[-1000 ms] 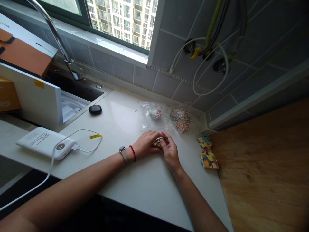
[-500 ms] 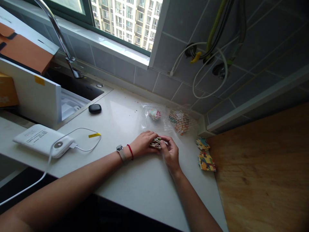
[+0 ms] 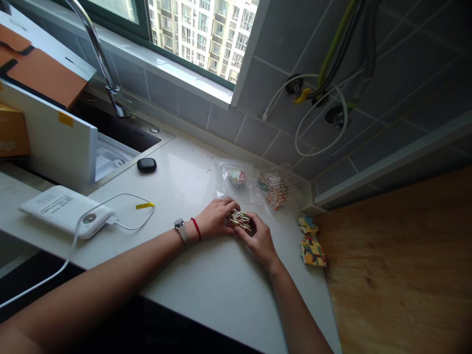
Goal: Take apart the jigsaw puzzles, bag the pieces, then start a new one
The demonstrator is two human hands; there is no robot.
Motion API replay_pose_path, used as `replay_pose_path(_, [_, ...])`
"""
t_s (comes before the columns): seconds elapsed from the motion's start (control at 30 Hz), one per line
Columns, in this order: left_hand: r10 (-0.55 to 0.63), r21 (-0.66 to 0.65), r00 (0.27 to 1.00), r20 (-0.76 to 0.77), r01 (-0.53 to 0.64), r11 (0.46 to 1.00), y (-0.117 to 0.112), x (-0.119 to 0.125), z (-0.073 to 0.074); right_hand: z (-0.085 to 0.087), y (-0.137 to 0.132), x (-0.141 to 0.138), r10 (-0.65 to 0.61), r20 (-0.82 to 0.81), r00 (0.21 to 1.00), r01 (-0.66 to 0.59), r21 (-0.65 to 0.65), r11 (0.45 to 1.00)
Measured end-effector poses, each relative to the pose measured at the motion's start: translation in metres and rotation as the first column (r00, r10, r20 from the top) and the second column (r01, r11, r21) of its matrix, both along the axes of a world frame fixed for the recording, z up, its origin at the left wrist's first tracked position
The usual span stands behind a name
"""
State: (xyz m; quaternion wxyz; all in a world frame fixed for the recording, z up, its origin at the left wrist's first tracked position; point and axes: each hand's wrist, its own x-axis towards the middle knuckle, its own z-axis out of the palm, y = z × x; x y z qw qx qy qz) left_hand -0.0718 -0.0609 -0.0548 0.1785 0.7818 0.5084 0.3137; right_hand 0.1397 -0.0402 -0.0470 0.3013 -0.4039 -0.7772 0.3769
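Note:
Between my two hands is a stack of jigsaw puzzle pieces point(image 3: 239, 221), thin cardboard with pale edges facing up. My left hand point(image 3: 217, 216) wraps its left end, fingers over the far side. On the right end, my right hand point(image 3: 260, 239) closes with thumb and fingers. Just beyond lie a clear plastic bag point(image 3: 224, 183) with a small colourful bundle in it and another bag of puzzle pieces point(image 3: 276, 189). Two small piles of printed puzzle pieces, a farther pile point(image 3: 308, 224) and a nearer pile point(image 3: 312, 251), rest right of my right hand.
A white power bank point(image 3: 62, 209) with a plugged-in cable point(image 3: 127, 194) and a black case point(image 3: 146, 165) lie on the white counter point(image 3: 206, 295). Boxes fill the sink at left, beside the tap point(image 3: 98, 54). A wooden surface point(image 3: 398, 265) borders the counter at right.
The stack has turned in my hands, so more of its edges show, fanned a little. My right hand has shifted slightly lower around it. The view has moved slightly.

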Motion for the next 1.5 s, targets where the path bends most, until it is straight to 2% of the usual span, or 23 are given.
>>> replay_pose_path(0.1, [-0.03,0.036,0.995,0.097,0.026,0.999,0.002,-0.004,-0.002,0.0,0.0,0.001,-0.014,-0.085,0.996,0.007,-0.078,0.997])
replay_pose_path(0.2, [-0.071,0.109,0.977,0.201,0.049,0.993,0.002,-0.006,0.0,0.0,0.002,-0.001,-0.048,-0.242,0.969,-0.006,-0.221,0.975])
replay_pose_path(0.33, [-0.122,0.21,0.945,0.304,0.058,0.976,0.0,-0.007,0.01,0.002,0.005,-0.005,-0.191,-0.405,0.894,0.033,-0.367,0.93])
replay_pose_path(0.4, [-0.11,0.226,0.925,0.364,0.026,0.974,-0.001,-0.007,0.013,0.003,0.006,-0.006,-0.257,-0.441,0.86,0.062,-0.41,0.91])
replay_pose_path(0.6, [-0.019,0.123,0.875,0.483,-0.046,0.991,-0.005,-0.01,0.021,0.005,0.004,-0.005,-0.284,-0.443,0.85,0.057,-0.459,0.886])
replay_pose_path(0.77, [-0.038,0.112,0.83,0.556,-0.03,0.993,-0.007,-0.012,0.028,0.008,0.001,-0.007,-0.25,-0.434,0.865,0.011,-0.483,0.876])
replay_pose_path(0.9, [-0.061,0.099,0.806,0.589,0.003,0.995,-0.005,-0.012,0.027,0.009,-0.002,-0.011,-0.197,-0.416,0.888,-0.05,-0.513,0.857])
replay_pose_path(1.03, [-0.044,0.115,0.812,0.582,-0.029,0.993,-0.002,-0.013,0.024,0.01,0.0,-0.018,-0.191,-0.422,0.886,-0.111,-0.594,0.796])
replay_pose_path(1.17, [-0.038,0.11,0.789,0.613,-0.038,0.993,-0.002,-0.015,0.025,0.018,0.014,-0.03,-0.198,-0.408,0.891,-0.145,-0.67,0.728])
replay_pose_path(1.33, [0.016,0.127,0.777,0.629,-0.123,0.984,0.001,-0.018,0.027,0.031,0.037,-0.05,-0.317,-0.426,0.848,-0.052,-0.662,0.748])
replay_pose_path(1.5, [0.067,0.145,0.778,0.625,-0.2,0.969,0.003,-0.018,0.024,0.031,0.052,-0.061,-0.411,-0.483,0.774,-0.004,-0.652,0.758])
